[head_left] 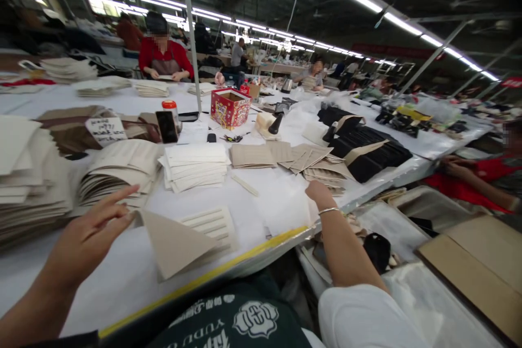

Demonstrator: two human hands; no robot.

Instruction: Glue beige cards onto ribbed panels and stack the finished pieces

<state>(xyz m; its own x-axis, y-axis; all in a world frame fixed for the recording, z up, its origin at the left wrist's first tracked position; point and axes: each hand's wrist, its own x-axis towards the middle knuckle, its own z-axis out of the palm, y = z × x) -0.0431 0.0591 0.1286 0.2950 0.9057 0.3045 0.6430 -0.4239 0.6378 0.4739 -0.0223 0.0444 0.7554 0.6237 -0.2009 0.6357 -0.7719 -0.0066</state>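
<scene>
On the left, my left hand (87, 239) has its index finger stretched out. Its thumb and middle finger meet at the raised corner of a beige panel (177, 242), which tilts over a pale panel with stitched-looking strips (214, 223). My right hand (320, 191), a bangle (328, 210) on its wrist, is closed at the near edge of a fanned pile of beige pieces (326, 171). Its fingertips are hidden, so what they grip cannot be made out. A narrow pale strip (244, 185) lies between the hands.
Cream panel stacks (120, 168) and a white stack (196, 166) line the table. Behind them are a phone (166, 126), a red box (230, 109) and black fabric bundles (367, 149). Bins (375, 223) stand at right. A person in red (163, 60) works across the table.
</scene>
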